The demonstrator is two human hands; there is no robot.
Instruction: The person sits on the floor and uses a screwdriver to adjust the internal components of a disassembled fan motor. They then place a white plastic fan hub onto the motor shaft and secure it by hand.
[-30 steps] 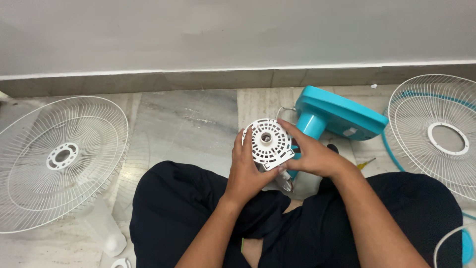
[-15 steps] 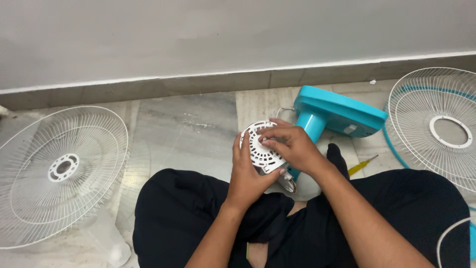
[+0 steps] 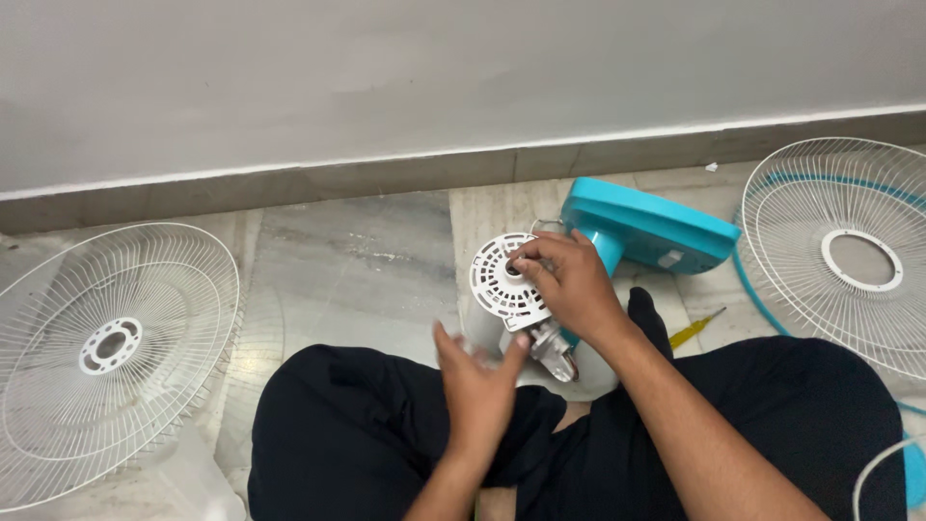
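A white round fan motor housing [image 3: 494, 280] with a slotted front face sits in front of my lap, joined to a turquoise fan base [image 3: 648, 228] behind it. My right hand [image 3: 569, 280] lies over the housing's front, fingertips pinching at its centre. My left hand [image 3: 479, 378] is off the housing, just below it, fingers spread and holding nothing; it looks blurred. A metal bracket [image 3: 552, 351] hangs under the housing.
A white wire fan guard [image 3: 106, 347] lies on the marble floor at left. Another wire guard [image 3: 849, 253] with a turquoise rim lies at right. A yellow-handled screwdriver [image 3: 696, 328] rests by my right knee. A grey wall runs behind.
My left hand has let go of the housing's left side and dropped below it. My right hand has moved from the housing's right side onto its front centre.
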